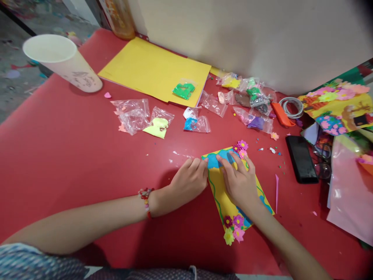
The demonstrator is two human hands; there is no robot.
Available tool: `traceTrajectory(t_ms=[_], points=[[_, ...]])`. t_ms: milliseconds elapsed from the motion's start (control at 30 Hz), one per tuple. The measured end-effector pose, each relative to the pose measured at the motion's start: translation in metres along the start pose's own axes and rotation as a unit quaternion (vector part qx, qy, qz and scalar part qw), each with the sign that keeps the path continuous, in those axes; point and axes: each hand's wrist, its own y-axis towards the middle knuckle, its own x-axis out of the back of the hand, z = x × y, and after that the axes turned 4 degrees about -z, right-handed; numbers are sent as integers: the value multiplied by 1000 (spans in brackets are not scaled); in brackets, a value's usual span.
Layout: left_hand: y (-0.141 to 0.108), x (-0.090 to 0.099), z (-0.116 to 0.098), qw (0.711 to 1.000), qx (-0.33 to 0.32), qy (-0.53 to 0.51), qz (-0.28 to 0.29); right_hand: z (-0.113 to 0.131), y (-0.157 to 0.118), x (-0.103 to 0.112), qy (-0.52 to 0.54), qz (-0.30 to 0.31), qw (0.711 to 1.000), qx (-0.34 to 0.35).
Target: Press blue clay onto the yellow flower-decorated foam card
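Observation:
A yellow card (218, 182) lies tilted on the red table, with green wavy lines along its edges and clay flowers (234, 227) at its lower end and top right corner. Blue clay (214, 160) spreads across the card's top. My left hand (190, 177) has its fingers curled together at the card's top left corner; whatever they may pinch is hidden. Over the upper part of the card, my right hand (239, 179) rests with its fingers spread, fingertips on the blue clay. More blue clay shows beside my right wrist.
Bags of coloured clay (190, 123) lie behind the card, near a yellow sheet (154, 70). A paper cup (64, 64) stands at left. To the right are a pink tool (276, 192), a phone (301, 159), glasses (323, 170) and an orange cutter (282, 114).

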Motion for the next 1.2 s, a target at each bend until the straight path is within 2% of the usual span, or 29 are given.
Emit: traceTrajectory(t_ms=[233,367,467,567,633,967,1133,1200], points=[[1,0,0,1000,2,22,-11,2,0,0,-31,-9,999,-13],[1,-1,0,1000,-2,13,-14,2,1,3,-9,-15,999,-33],[1,-1,1,1000,-8,1,-15,3,1,5,32,-31,999,-11],[1,-2,1,1000,-3,-1,-17,5,1,3,70,-13,997,28],[1,-2,1,1000,-2,-3,-17,5,3,1,83,-1,996,27],[-2,0,1,1000,-16,-17,10,7,12,0,89,17,996,9],[-2,0,0,1000,-14,-8,14,4,11,8,90,-15,996,-14],[-1,0,0,1000,-17,-6,20,4,10,9,86,-9,996,-4]])
